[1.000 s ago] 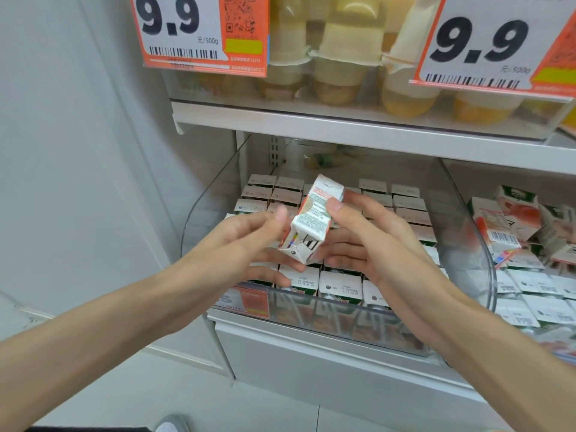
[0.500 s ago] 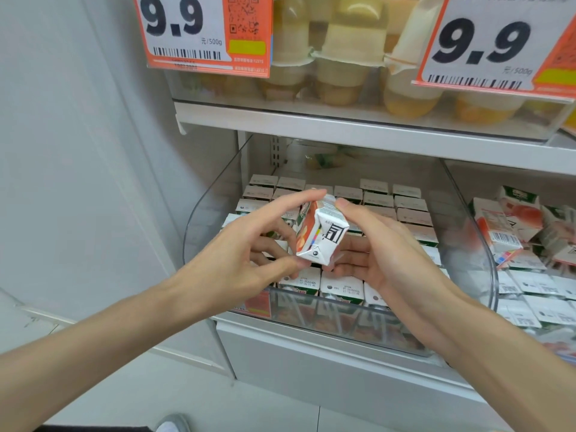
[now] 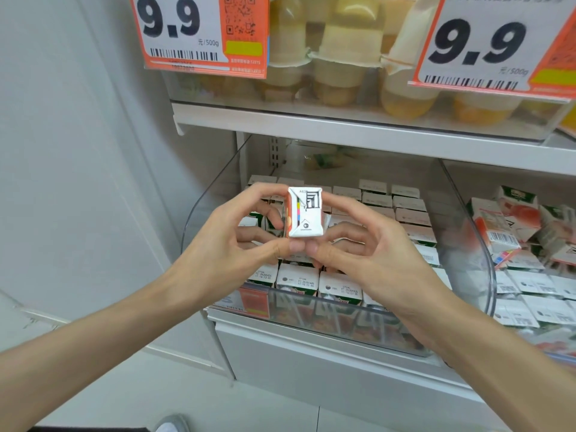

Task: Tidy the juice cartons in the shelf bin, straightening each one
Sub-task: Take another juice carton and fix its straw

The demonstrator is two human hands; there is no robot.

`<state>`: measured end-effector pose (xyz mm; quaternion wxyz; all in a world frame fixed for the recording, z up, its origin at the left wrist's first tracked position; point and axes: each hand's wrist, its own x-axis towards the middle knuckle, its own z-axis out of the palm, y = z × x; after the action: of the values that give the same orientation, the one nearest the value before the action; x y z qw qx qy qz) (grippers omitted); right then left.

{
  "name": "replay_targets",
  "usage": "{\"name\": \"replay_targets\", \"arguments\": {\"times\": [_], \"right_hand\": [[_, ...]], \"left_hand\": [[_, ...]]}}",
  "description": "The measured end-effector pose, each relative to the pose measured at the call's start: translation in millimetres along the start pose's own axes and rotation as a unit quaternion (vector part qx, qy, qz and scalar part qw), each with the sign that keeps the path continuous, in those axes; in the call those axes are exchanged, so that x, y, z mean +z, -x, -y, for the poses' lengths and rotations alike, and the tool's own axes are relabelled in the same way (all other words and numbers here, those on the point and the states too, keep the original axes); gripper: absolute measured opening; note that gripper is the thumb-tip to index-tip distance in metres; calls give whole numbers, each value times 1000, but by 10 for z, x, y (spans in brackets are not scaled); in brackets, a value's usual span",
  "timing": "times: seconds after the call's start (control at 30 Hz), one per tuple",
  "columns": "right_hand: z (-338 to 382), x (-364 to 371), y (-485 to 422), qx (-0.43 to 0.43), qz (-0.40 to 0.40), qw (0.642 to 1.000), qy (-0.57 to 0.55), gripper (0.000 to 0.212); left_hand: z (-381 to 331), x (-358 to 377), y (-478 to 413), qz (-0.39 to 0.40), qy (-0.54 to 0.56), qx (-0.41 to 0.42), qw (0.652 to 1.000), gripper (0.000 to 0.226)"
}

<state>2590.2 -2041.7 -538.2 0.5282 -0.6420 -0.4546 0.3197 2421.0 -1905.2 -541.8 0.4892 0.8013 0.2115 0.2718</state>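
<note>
Both hands are raised in front of the shelf bin (image 3: 487, 251), a clear plastic tub with a curved rim. One juice carton (image 3: 305, 213) is held between them, above the packed rows and not touching them.

Left hand (image 3: 218, 244): fingers (image 3: 265, 190) curled round the carton's left side, index tip near its upper left corner, thumb tip under its lower edge.

Right hand (image 3: 374, 254): thumb tip under the same lower edge, touching the left thumb. The index finger arches toward the carton's right side. The other fingers sit behind it, and their contact cannot be seen. Both hands grip the carton and nothing else.

The carton's end panel faces the camera. It is white with folded flaps, black print and a strip of small coloured squares. An orange side panel faces the left-hand fingers.

Below and behind the fingers: stocked cartons (image 3: 405, 210) stand upright in rows with white tops up. The front row lies just under the thumbs. The printed codes on those tops are too small to read.

Right of the right-hand fingers, past the bin wall: neighbouring cartons (image 3: 498, 226), several tipped over at angles.

Above the fingers: a white shelf (image 3: 343, 129) carrying clear cups (image 3: 343, 63) with yellow contents, and two orange price tags (image 3: 199, 29), each reading 9.9.

Well below the left-hand fingers: the toe of a shoe (image 3: 170, 424) on the floor.
</note>
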Motion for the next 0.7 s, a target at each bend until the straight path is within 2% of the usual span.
{"name": "replay_targets", "arguments": {"times": [0.3,0.43,0.57,0.7], "right_hand": [[-100,-51,-44,-20,-32,999,38,52],[-107,-14,-46,-19,-2,1000,15,49],[-104,7,-46,-15,17,1000,2,37],[-75,25,-58,-2,24,999,-41,41]], "left_hand": [[-3,12,-4,9,-6,4,1000,56],[-9,21,-9,0,-7,9,1000,59],[4,5,-21,0,0,16,1000,64],[28,12,-10,15,-9,22,1000,66]]}}
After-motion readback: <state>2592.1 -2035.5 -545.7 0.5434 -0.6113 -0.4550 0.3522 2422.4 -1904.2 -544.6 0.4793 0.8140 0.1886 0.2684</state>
